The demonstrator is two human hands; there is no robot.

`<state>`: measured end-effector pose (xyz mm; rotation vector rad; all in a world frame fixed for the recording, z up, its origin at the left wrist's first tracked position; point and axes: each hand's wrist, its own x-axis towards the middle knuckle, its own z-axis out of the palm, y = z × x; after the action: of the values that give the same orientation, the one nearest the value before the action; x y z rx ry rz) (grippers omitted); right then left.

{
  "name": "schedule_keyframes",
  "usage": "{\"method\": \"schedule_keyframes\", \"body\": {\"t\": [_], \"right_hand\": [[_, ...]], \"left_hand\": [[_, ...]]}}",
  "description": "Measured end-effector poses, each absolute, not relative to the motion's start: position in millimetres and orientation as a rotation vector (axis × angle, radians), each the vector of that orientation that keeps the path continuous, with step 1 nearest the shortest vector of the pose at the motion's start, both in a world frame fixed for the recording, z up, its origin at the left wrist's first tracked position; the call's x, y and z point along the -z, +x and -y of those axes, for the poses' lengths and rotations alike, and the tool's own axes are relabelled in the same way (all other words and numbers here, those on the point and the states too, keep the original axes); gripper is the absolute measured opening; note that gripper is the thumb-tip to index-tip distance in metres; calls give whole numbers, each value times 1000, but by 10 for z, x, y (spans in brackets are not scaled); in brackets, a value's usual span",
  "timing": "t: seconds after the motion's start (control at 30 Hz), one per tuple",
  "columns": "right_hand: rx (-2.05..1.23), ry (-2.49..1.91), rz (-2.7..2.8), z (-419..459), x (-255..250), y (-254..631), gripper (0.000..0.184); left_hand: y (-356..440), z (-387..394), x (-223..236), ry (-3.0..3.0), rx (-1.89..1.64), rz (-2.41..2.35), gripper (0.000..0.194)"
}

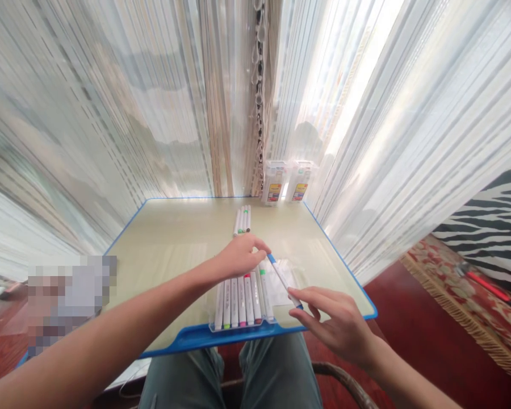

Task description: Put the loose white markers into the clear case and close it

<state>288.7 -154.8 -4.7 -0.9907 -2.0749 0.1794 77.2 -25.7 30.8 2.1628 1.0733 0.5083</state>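
A white marker (pixel 281 276) with a blue cap is held at a slant between my two hands. My left hand (pixel 241 254) pinches it at the blue cap end, and my right hand (pixel 338 318) grips its lower end between thumb and fingers. Beneath my left hand, several white markers (pixel 234 301) with coloured ends lie side by side in a clear plastic case (pixel 212 326). The case's transparent lid (pixel 283 291) lies opened to the right, under the held marker. Beyond my left hand, a few more markers (pixel 242 218) lie loose on the table.
The small table (pixel 166 227) has a pale top and a blue raised edge. Two clear labelled cases (pixel 275 187) stand at its far right corner. White string curtains (pixel 162 102) hang behind. My knees (pixel 276 369) are under the front edge.
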Motion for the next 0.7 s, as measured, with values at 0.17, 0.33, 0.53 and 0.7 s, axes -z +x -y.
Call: {"method": "schedule_keyframes", "body": {"t": [0.17, 0.33, 0.53, 0.7], "right_hand": [[-186, -993, 2057, 1525, 181, 2831, 23], [-216, -1010, 2084, 1499, 296, 2833, 25], [-216, -960, 2144, 1445, 400, 2833, 28], [-221, -943, 2218, 1445, 408, 2836, 23]], "left_hand": [[761, 256, -252, 2293, -455, -1102, 34], [770, 268, -188, 2344, -388, -1086, 34], [776, 255, -160, 2436, -398, -1074, 30], [777, 261, -118, 2478, -471, -1040, 29]]}}
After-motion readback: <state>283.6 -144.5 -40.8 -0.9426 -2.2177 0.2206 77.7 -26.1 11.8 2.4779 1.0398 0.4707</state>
